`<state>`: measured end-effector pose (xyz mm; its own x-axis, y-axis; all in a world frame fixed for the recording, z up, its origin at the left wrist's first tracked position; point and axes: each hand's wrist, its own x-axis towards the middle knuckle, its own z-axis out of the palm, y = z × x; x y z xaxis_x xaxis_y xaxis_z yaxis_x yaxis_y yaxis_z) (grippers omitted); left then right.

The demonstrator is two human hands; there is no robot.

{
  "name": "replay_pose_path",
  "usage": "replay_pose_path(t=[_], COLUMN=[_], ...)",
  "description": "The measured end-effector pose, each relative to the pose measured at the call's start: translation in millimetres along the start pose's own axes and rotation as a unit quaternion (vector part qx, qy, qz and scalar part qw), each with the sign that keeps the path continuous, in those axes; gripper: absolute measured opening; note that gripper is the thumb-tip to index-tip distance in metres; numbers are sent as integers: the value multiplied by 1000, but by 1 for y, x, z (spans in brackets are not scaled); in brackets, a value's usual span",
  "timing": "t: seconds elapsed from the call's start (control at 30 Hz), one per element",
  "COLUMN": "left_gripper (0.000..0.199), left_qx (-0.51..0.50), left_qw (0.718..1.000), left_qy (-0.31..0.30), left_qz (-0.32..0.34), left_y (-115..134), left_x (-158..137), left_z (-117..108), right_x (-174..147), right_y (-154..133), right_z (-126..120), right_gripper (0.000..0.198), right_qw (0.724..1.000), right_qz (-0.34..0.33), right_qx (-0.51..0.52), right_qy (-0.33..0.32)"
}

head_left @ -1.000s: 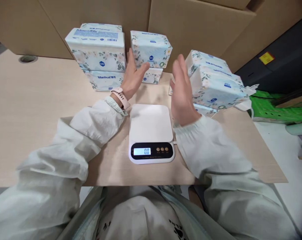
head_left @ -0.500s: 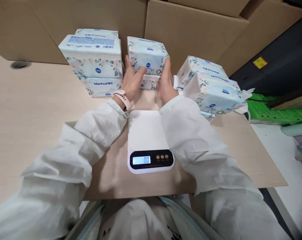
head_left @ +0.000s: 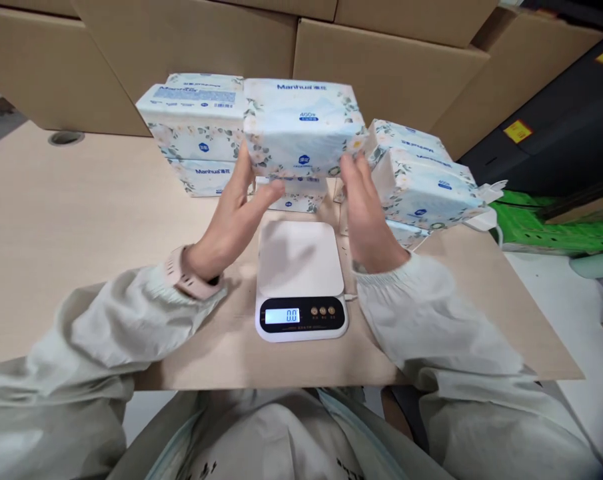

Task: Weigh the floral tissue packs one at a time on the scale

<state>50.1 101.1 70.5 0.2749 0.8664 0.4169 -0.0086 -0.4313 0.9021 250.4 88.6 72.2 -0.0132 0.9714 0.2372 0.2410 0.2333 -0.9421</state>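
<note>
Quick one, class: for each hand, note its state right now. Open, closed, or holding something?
Left hand: holding the left side of a tissue pack.
Right hand: holding the right side of that same pack.

tissue pack: held between left fingers, right fingers | scale: 0.0

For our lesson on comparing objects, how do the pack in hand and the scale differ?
The pack is held between left hand and right hand; the scale rests on the table.
The pack has a floral print; the scale is mostly white with a dark panel.
The pack is a thick block; the scale is flatter.
Both are roughly rectangular.
</note>
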Motion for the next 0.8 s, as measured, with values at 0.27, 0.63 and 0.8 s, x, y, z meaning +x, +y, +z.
replay_pose_path(t=[0.27,0.63,0.8], left_gripper=[84,72,50], left_qx=[103,80,49], left_qw=[988,995,989], left_qy=[-103,-30,130], left_qz=[-51,-46,-44], left_y=[34,-25,-30], left_x=[-101,-130,-123], left_z=[-21,-21,-33], right_x=[-129,-150,-141], right_y=[7,75,71], right_z=[-28,-24,-32], right_gripper=[68,58,45], right_qw=[997,983,953], right_qz=[-4,-50,-44], right_qx=[-74,-114,-20], right_qy=[-38,132,301])
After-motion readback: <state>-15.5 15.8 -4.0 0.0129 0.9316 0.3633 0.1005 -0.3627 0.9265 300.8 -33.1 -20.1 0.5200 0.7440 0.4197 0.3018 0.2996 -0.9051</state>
